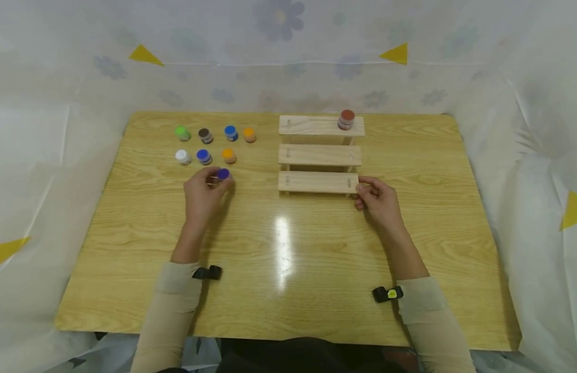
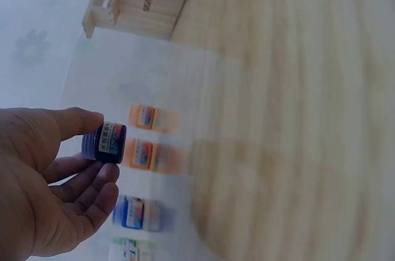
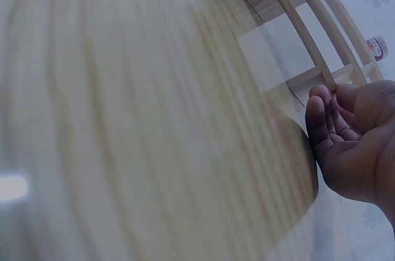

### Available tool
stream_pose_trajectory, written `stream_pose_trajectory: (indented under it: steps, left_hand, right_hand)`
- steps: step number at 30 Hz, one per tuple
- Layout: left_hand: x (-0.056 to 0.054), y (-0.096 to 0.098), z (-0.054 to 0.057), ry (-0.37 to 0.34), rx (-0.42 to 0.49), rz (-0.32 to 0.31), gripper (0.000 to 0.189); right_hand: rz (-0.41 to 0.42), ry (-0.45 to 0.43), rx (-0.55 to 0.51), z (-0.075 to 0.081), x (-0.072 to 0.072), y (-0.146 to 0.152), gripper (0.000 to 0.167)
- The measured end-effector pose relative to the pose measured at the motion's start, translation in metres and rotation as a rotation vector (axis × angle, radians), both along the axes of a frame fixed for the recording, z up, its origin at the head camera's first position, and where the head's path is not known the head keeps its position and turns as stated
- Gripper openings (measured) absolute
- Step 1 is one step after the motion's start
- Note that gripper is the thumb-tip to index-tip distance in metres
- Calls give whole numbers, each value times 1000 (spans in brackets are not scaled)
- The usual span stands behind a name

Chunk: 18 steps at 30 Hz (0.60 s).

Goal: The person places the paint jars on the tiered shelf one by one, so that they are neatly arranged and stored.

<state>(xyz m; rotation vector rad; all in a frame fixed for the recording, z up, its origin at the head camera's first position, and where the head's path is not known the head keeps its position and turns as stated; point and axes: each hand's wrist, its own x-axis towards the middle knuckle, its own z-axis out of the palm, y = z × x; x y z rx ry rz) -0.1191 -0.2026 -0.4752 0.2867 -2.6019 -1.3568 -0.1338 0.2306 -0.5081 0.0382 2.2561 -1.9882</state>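
Note:
My left hand (image 1: 203, 192) pinches a small paint jar with a purple lid (image 1: 223, 174) between thumb and fingers. In the left wrist view the jar (image 2: 111, 142) is dark with a printed label and is tilted on its side relative to the picture. At the right end of a three-step wooden rack (image 1: 318, 182), my right hand (image 1: 379, 201) grips the corner of the lowest board. The right wrist view shows the thumb and fingertips meeting at that board's end (image 3: 311, 57). A jar with a reddish-brown lid (image 1: 346, 119) stands on the top step, towards its right end.
Several jars stand in two rows at the back left: green (image 1: 182, 133), dark brown (image 1: 205, 135), blue (image 1: 230, 132) and orange (image 1: 249, 135) behind, white (image 1: 183, 157), dark blue (image 1: 204, 156) and orange (image 1: 229, 156) in front. White patterned sheeting (image 1: 269, 77) encloses the wooden table (image 1: 325, 290).

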Motion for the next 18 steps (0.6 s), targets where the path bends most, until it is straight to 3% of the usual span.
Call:
stream_pose_trajectory:
  steps: [12,18]
  left_hand:
    - [-4,48,15,83,-23,-147,38]
    - [-13,69,27,107,-51,-218,38]
  right_hand:
    - [-9,-17,-32,-4,-1,1,42]
    - [-14,-18,-41,-3,-1,1,42]
